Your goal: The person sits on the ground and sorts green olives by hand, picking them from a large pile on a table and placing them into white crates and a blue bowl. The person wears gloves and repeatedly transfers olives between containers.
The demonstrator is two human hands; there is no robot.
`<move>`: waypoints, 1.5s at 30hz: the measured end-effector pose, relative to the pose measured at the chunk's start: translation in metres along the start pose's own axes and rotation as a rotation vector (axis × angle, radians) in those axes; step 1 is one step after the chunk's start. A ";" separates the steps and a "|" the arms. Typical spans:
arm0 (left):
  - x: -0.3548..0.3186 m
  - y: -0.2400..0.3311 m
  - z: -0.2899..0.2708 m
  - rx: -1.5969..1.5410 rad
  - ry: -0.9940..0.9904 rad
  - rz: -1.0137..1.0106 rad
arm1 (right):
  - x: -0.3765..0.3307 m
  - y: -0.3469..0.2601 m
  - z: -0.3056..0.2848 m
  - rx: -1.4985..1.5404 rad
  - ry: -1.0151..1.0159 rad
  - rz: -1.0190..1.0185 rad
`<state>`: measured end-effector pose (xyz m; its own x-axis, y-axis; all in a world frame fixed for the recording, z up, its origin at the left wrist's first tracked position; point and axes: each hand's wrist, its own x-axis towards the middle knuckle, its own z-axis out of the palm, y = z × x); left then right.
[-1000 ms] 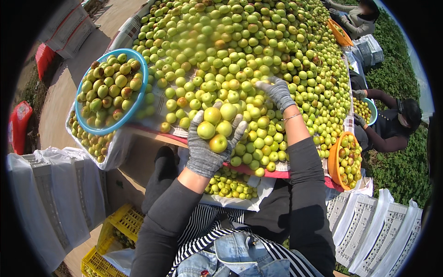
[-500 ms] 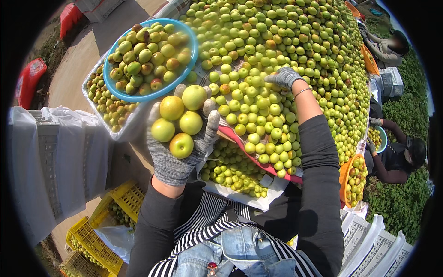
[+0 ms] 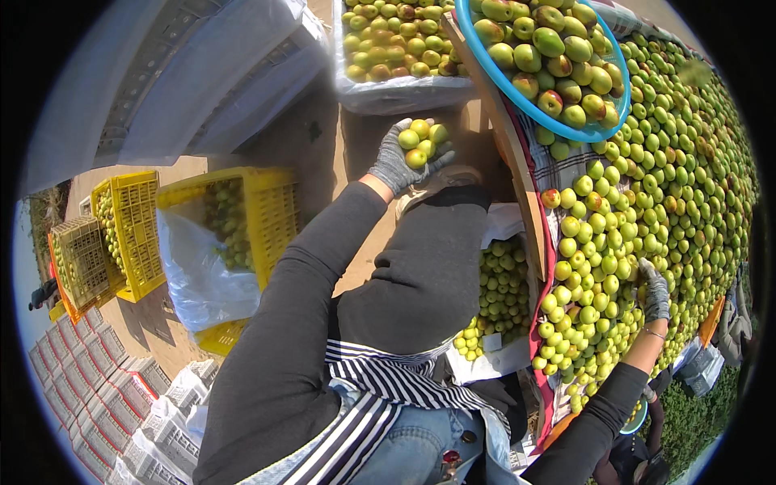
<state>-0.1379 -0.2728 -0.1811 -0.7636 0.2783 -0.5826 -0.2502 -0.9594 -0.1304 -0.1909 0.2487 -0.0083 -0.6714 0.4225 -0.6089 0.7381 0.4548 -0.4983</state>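
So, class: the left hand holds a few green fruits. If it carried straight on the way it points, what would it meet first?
Probably the lined box of fruit just beyond the left hand and its handful of fruits, though depth is hard to judge here.

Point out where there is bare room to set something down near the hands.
Bare ground shows between the lined fruit box, the yellow crate and the left hand. The heap of green fruit under the right hand is crowded; the blue basin is full.
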 end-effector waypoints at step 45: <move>-0.088 -0.144 0.133 0.487 -0.222 -0.366 | -0.199 -0.067 0.179 -0.043 -0.160 -1.434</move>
<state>-0.1139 -0.1530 -0.0044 -0.6698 0.6361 -0.3829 -0.7190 -0.6845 0.1206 -0.0950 -0.0065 0.0360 -0.8022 -0.4989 0.3279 -0.5571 0.4283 -0.7114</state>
